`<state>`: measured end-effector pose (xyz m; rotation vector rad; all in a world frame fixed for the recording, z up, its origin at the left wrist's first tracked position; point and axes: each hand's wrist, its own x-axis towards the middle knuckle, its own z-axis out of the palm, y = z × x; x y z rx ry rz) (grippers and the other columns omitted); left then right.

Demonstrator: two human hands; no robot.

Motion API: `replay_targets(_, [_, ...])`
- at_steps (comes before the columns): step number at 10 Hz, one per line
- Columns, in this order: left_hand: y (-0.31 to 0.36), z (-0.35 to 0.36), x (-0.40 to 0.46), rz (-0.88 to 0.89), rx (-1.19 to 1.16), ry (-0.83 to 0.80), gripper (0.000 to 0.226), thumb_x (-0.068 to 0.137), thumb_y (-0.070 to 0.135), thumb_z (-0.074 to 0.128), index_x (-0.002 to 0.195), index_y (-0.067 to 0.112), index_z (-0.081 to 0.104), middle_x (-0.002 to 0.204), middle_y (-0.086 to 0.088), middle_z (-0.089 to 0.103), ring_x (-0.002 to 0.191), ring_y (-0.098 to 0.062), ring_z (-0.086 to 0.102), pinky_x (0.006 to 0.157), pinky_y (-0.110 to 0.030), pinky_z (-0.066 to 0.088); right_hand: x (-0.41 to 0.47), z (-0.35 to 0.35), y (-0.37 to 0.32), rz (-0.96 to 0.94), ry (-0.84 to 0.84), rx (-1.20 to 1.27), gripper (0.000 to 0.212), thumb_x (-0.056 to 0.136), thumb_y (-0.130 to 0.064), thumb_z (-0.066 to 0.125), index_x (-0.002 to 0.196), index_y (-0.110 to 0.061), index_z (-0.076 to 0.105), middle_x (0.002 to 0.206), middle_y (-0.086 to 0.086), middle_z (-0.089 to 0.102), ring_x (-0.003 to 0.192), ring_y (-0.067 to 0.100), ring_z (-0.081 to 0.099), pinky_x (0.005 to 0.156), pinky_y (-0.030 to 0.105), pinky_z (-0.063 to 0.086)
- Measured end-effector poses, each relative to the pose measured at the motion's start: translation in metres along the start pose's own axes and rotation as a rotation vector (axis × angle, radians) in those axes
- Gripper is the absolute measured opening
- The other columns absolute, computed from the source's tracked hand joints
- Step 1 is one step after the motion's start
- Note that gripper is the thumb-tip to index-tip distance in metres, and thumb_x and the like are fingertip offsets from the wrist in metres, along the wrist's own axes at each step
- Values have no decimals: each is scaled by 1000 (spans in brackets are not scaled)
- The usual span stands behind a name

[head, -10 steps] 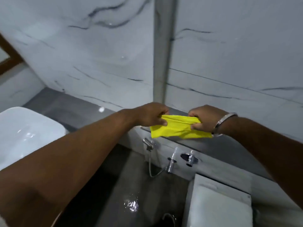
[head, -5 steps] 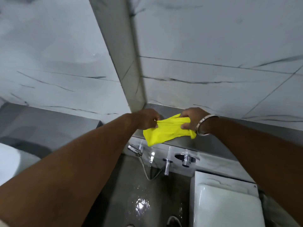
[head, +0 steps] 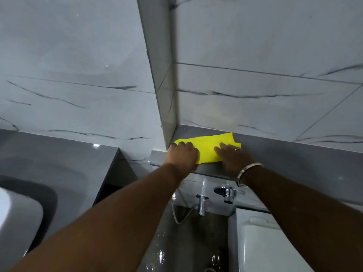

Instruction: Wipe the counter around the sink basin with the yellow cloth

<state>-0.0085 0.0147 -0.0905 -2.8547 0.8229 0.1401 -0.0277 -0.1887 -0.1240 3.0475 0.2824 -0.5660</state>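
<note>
The yellow cloth [head: 208, 149] lies spread flat on a narrow grey ledge [head: 294, 160], in the corner where the marble wall steps out. My left hand [head: 182, 154] presses down on the cloth's left end with its fingers curled. My right hand [head: 232, 160], with a ring and a metal bangle, lies flat on the cloth's right part. The white sink basin [head: 17, 218] sits at the lower left on the grey counter [head: 59, 163], apart from both hands.
Below the ledge are a chrome tap [head: 201, 205], a round chrome valve [head: 227, 193] and a hose [head: 182, 214]. A white toilet cistern [head: 261, 242] stands at the lower right. The floor [head: 176, 252] is wet. Marble wall tiles [head: 255, 95] rise behind.
The cloth was held up between both hands; now it lies flat on the ledge with both hands pressing on it. The view has swung right, away from the basin.
</note>
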Motion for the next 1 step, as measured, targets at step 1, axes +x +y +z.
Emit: replay_targets(1, [-6, -10, 0, -22, 113, 3, 39, 94, 17, 42, 133, 11, 46, 142, -19, 43, 131, -38, 40, 104, -46, 35, -20, -15, -11, 62, 72, -73, 62, 92, -22, 43, 147, -23, 16, 158, 12, 9, 142, 37, 15, 114, 49, 20])
